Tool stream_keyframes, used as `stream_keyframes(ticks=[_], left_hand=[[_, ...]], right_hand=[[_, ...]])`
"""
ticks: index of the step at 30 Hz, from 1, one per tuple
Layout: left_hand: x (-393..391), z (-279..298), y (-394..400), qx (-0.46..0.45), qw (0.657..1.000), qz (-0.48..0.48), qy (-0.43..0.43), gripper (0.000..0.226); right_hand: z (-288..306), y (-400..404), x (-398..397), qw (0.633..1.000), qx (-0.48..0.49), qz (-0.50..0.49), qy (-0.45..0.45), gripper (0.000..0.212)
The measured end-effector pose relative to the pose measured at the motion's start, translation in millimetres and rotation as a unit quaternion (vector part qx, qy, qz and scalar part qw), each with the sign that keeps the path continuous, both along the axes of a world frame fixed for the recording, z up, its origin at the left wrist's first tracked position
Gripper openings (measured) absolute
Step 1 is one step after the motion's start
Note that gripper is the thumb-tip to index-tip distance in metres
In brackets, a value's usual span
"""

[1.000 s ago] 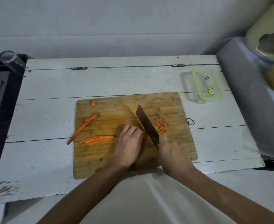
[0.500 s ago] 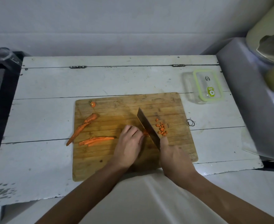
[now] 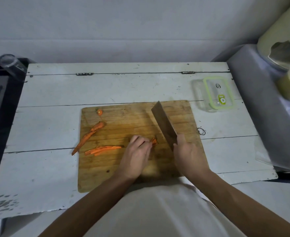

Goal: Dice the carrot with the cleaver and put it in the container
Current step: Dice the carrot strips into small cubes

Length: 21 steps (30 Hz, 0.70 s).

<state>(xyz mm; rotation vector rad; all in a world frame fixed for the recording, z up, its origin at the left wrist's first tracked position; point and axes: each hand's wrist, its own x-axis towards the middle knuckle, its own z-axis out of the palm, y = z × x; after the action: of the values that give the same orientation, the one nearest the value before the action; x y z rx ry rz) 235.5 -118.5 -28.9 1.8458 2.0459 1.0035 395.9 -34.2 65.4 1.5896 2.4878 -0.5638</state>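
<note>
On the wooden cutting board (image 3: 116, 166) my left hand (image 3: 137, 154) pinches a short bundle of carrot strips (image 3: 154, 141) whose cut ends poke out to the right. My right hand (image 3: 187, 154) grips the cleaver (image 3: 163, 123), its blade raised and tilted to the right of the strips, hiding the diced bits. More carrot strips (image 3: 103, 149) lie at the board's left. A long carrot piece (image 3: 89, 135) hangs over the left edge. A carrot top (image 3: 99, 112) sits at the far left corner. The clear container (image 3: 199, 93) with a green-rimmed lid (image 3: 217, 93) stands right of the board.
The board lies on a white painted wooden table (image 3: 55, 93). A glass (image 3: 11, 65) stands on a black surface at the far left. A grey appliance (image 3: 260, 106) with pale jars on it borders the table's right side. A small metal ring (image 3: 201, 131) lies beside the board.
The cleaver has lifted off the board and tilted away to the right, now covering the diced pile. My left hand has stayed on the strips.
</note>
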Motion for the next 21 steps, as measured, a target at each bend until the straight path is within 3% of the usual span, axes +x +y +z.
stream_keyframes(ticks=[8,13,21], left_hand=[[-0.5,-0.2,1.6,-0.027,0.999,0.011,0.011,0.011],[1.0,1.6,1.5,-0.024,1.000,0.012,0.007,0.011],[-2.6,6.3,0.3,-0.041,0.998,-0.023,0.046,0.022]], right_hand=[[0.4,-22.7,-5.3,0.997,0.009,0.062,-0.039,0.007],[-4.0,-29.3,-0.4,0.995,-0.001,0.075,-0.063,0.022],[-6.4,-23.4,-29.2,0.995,0.015,0.089,-0.037,0.015]])
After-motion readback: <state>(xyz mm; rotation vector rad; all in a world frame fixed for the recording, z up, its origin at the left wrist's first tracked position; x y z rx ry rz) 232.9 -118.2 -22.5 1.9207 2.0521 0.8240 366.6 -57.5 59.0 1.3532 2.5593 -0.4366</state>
